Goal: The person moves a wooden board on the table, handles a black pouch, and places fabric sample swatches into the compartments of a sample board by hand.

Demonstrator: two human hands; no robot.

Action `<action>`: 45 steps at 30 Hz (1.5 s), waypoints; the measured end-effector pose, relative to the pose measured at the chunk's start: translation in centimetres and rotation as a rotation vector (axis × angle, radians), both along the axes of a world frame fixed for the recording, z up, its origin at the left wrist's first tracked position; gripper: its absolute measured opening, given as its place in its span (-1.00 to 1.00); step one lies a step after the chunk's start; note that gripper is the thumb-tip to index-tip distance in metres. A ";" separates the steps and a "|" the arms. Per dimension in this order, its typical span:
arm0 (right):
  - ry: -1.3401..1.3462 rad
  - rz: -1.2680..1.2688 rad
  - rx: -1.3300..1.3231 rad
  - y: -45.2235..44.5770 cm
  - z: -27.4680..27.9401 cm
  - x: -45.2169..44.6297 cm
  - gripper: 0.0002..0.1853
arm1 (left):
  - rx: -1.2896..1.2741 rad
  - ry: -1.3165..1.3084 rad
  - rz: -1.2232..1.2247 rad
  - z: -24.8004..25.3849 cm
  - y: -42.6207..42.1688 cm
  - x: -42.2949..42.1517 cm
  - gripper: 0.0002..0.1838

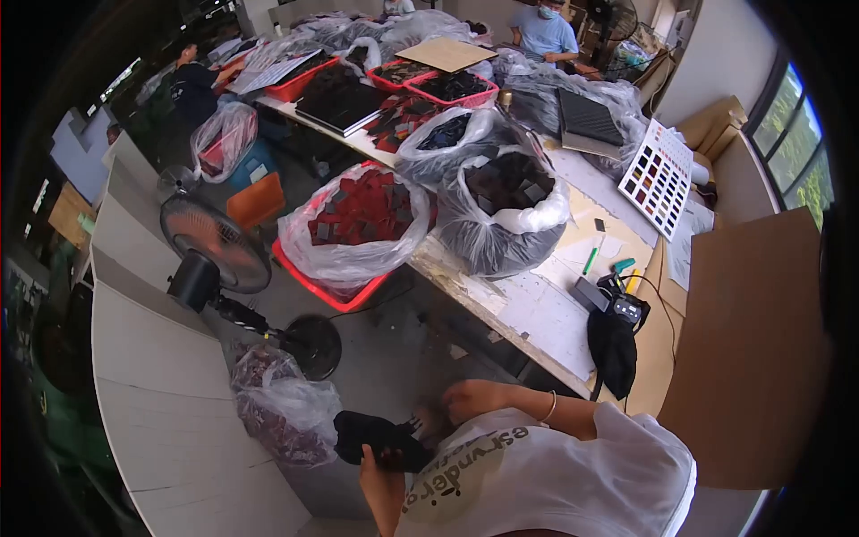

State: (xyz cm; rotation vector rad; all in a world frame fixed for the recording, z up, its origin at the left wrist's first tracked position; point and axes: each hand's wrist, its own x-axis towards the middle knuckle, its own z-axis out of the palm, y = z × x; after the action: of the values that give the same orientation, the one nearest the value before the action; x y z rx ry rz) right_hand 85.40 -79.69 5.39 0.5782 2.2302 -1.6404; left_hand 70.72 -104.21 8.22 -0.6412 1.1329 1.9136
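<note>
My left hand [376,465] is closed on a black cloth item [362,437] low in front of my body, with its fingers partly hidden behind the fabric. My right hand [472,400] hangs beside the table's front edge with its fingers curled. Whatever it may hold cannot be made out; a small blurred greyish thing [429,421] lies between it and the black cloth. On the table's near corner rest another black cloth pouch [612,353] and a black device [629,309] with a cable.
A bag of red pieces [362,210] in a red basket, a bag of dark pieces [510,183], a sample board [658,179] and a green pen [591,260] are around the table [537,309]. A standing fan [215,243] and plastic bag [284,407] stand left. Two people [544,36] [192,85] are farther back.
</note>
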 end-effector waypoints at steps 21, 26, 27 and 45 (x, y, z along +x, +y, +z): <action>-0.005 0.500 0.101 5.2 -6.6 -19.8 -0.61 | 0.096 0.061 0.914 2.8 -3.2 -0.5 -0.76; -0.053 0.465 -0.047 4.4 -6.6 -24.6 -0.63 | 0.065 0.076 1.031 4.0 -3.6 -4.2 -0.73; -0.059 0.468 -0.039 3.9 -7.3 -25.2 -0.63 | 0.063 0.074 1.044 4.3 -4.1 -5.2 -0.72; -0.090 -0.017 -0.037 -5.0 -12.7 -40.4 -0.71 | 0.065 0.158 0.681 6.7 -16.1 -37.2 -0.77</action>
State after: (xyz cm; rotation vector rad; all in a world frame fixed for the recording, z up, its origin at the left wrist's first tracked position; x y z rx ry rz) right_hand 44.99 -84.69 -7.35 0.6498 2.1320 -1.6269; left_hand 33.47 -120.33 14.90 -0.9359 1.0162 2.6002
